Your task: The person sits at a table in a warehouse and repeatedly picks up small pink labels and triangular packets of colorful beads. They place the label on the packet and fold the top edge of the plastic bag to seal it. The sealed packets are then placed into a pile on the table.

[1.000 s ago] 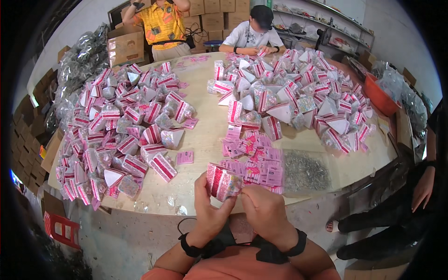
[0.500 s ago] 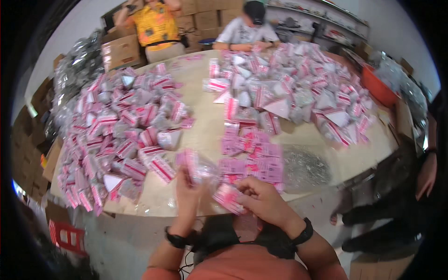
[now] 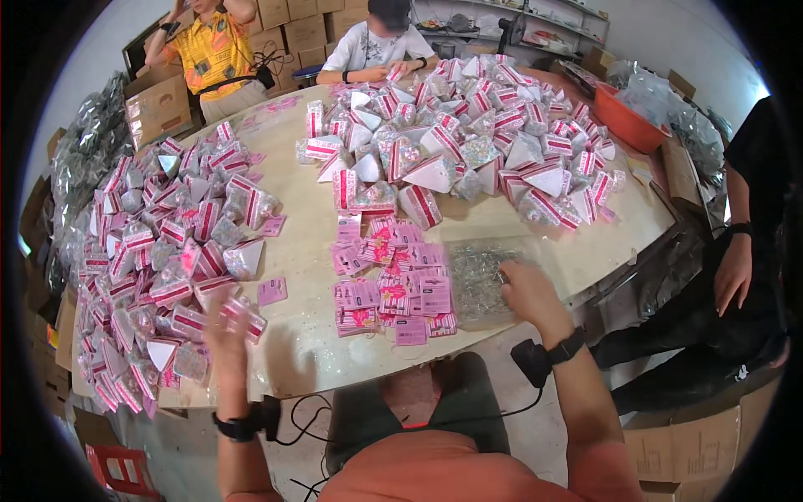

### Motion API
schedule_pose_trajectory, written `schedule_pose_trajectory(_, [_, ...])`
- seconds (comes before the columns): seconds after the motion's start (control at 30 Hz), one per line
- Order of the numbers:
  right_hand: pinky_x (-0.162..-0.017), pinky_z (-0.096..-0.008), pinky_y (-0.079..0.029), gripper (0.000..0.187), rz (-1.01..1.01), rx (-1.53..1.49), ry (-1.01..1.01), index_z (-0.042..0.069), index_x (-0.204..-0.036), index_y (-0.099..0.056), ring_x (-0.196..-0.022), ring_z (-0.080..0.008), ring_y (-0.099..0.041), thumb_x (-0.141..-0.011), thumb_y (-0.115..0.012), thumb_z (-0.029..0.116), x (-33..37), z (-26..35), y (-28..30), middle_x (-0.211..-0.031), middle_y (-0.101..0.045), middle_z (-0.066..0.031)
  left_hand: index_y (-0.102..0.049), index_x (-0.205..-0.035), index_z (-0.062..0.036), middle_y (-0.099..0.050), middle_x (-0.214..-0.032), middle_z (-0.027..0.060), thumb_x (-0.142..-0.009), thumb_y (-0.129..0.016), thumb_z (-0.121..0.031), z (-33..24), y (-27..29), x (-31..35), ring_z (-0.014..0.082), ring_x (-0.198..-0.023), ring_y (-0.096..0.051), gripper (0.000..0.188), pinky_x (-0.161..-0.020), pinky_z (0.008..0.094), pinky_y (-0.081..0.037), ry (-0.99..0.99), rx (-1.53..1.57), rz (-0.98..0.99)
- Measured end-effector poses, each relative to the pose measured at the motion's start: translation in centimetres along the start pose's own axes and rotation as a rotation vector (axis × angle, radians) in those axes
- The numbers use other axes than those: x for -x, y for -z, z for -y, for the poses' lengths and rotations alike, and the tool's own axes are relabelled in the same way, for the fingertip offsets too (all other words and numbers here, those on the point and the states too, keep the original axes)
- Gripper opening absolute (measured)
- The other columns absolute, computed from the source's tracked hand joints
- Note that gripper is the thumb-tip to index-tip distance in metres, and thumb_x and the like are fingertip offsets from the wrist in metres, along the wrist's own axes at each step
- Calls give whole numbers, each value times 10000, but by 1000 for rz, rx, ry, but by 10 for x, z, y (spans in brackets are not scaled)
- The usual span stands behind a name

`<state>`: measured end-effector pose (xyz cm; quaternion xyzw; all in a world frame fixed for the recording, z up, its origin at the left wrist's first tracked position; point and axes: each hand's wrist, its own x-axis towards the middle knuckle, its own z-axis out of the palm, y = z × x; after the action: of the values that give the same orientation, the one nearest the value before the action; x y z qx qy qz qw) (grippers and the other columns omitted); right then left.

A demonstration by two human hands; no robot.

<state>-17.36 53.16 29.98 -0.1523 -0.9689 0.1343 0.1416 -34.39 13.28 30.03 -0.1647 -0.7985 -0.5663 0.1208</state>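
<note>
Two hands work apart: left hand [image 3: 227, 322] is blurred, fingers closed on a pink-striped packet [image 3: 244, 314] at the edge of the left pile [image 3: 159, 259]. Right hand [image 3: 527, 293] rests w/ fingers curled on the clear bag of small silver parts [image 3: 477, 280], beside the pink cards [image 3: 393, 289] on the table [image 3: 305, 251].

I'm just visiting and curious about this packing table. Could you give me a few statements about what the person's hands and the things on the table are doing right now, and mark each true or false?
1. The right hand rests at the clear plastic bag of small silvery pieces. True.
2. The left hand is blurred beside a pink-and-white striped packet at the left heap. True.
3. The flat pink printed cards hang on a wall. False: they lie on the pale round table.
4. The orange plastic basin sits at the table's left edge. False: it is at the far right.
</note>
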Motion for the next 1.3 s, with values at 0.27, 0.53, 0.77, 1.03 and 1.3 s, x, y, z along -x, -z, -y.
schedule_pose_trajectory(0.27, [-700,-475,-420,112,-18,45,33,-9,-806,-519,-791,-396,-544,-699,-488,4,-16,-11,-13,-776,-554,-219,-497,-1078,-8,-520,-1070,171,-704,-617,-56,-35,-79,31,316,-1036,-492,395,-870,388,-415,-209,-165,451])
schedule_pose_trajectory(0.53, [-676,-454,-408,72,3,-219,8,-31,-752,-514,-771,-402,-521,-709,-478,14,-20,-16,18,-746,-548,-218,-465,-1105,-24,-518,-1075,179,-668,-653,-101,-32,-109,1,362,-1016,-472,482,-877,405,-397,-477,-433,533])
schedule_pose_trajectory(0.77, [-718,-418,-415,77,-25,-254,4,-30,-795,-525,-813,-388,-525,-746,-485,13,-20,-33,19,-804,-550,-225,-471,-1114,-32,-534,-1040,183,-647,-666,-100,-36,-119,-8,347,-1005,-474,511,-863,392,-399,-370,-453,638])
schedule_pose_trajectory(1.03, [-504,-328,-460,183,75,-545,-308,-33,-915,-550,-546,-216,-566,-770,-449,14,-15,-16,36,-674,-562,-136,-506,-1115,-16,-564,-1019,144,-663,-696,-129,-46,-102,-10,272,-900,-533,503,-786,353,-435,-342,-305,482])
schedule_pose_trajectory(1.3, [-465,-248,-475,132,-16,-733,-308,-51,-866,-535,-518,-132,-556,-795,-454,24,-14,-23,23,-665,-547,-80,-481,-1151,-12,-532,-1104,160,-691,-660,-68,-61,-92,-3,276,-962,-535,497,-807,358,-442,-216,-114,514])
